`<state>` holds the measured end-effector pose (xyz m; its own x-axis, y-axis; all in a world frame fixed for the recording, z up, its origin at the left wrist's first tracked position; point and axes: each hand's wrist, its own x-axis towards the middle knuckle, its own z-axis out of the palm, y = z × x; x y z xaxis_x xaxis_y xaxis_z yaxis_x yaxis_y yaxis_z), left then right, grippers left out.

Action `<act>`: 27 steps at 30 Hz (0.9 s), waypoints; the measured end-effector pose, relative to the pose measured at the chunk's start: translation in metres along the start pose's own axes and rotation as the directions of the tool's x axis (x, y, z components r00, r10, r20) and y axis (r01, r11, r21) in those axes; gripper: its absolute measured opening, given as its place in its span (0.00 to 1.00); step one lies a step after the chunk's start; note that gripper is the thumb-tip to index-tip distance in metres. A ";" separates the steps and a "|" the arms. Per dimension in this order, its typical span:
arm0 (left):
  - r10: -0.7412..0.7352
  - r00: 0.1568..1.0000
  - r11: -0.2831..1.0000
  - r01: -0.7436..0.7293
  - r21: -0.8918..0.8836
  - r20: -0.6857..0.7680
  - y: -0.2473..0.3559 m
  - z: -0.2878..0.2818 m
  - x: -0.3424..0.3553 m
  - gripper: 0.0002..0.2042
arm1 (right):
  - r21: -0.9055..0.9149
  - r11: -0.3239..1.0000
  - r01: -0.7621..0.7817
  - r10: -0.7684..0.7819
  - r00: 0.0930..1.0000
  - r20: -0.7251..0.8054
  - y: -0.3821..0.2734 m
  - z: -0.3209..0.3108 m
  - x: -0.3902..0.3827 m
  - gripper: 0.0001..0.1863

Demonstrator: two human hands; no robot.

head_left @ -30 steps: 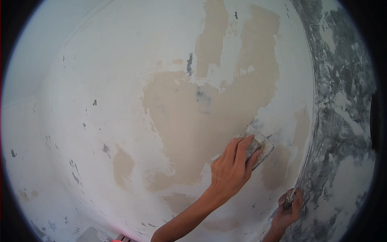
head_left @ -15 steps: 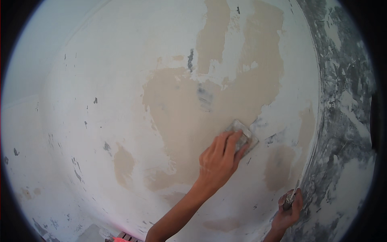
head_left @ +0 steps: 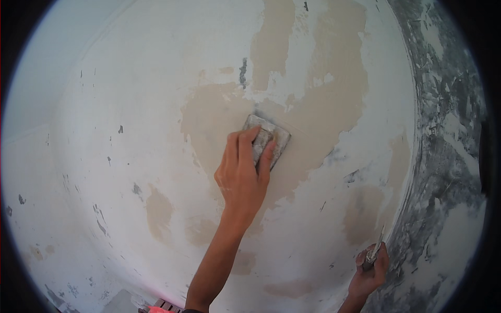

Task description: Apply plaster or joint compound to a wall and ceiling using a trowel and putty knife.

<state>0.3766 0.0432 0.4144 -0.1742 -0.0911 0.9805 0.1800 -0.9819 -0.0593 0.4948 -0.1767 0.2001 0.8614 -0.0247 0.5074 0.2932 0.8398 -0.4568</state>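
My left hand [head_left: 241, 167] grips a small rectangular hand float [head_left: 259, 140], grey and smeared with plaster. Its flat face lies against the wall, on a large beige patch [head_left: 313, 135] of filler. My thumb and fingers pinch the raised grip on its back. Low on the right, my right hand [head_left: 371, 271] is closed around the dark handle of a thin-bladed tool [head_left: 373, 253], seen nearly edge-on, its blade pointing up. This looks like a putty knife or trowel. It is held near the wall's right edge; whether it touches cannot be told.
The white wall [head_left: 141, 94] carries dark chips and smaller beige patches [head_left: 158, 211]. Along the right runs a rough grey surface [head_left: 443, 104] with white smears, past a vertical edge. Something bright pink [head_left: 162, 309] shows beside a slatted thing at the bottom.
My left hand has slid the float up and to the left across the beige patch, over the dark mark there. My right hand has shifted slightly left with its tool.
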 end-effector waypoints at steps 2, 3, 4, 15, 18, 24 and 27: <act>0.120 0.990 0.992 -0.117 -0.049 0.070 0.016 0.003 -0.018 0.15 | 0.042 0.999 -0.018 0.012 0.992 0.127 -0.005 -0.011 -0.001 0.21; 0.173 0.979 0.983 -0.164 -0.084 0.109 0.025 -0.002 -0.030 0.16 | 0.047 0.999 0.001 -0.008 0.990 0.141 -0.008 -0.011 -0.002 0.21; 0.221 0.955 0.969 -0.192 -0.155 0.200 0.035 -0.009 -0.043 0.16 | 0.046 0.999 0.022 -0.028 0.988 0.150 -0.012 -0.012 -0.006 0.21; -0.636 0.399 -0.366 0.597 -0.714 0.660 0.003 -0.122 -0.152 0.20 | -0.245 0.969 0.025 0.048 0.956 0.288 -0.017 0.047 -0.012 0.27; -0.561 0.313 -0.661 0.388 -0.642 0.766 -0.002 -0.131 -0.167 0.22 | -0.300 0.952 0.060 0.084 0.891 0.445 -0.003 0.061 -0.030 0.30; -0.479 0.218 -0.822 0.228 -0.521 0.851 0.005 -0.145 -0.182 0.19 | -0.219 0.966 -0.134 0.247 0.719 0.650 0.036 0.076 -0.058 0.26; -0.511 0.163 -0.817 0.213 -0.536 0.844 0.006 -0.148 -0.185 0.17 | -0.222 0.965 -0.143 0.260 0.667 0.699 0.051 0.086 -0.074 0.22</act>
<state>0.2670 0.0297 0.2046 0.6966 0.6271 0.3486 -0.7029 0.6939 0.1565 0.4103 -0.0855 0.2020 0.3606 0.5804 0.7302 0.2518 0.6932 -0.6753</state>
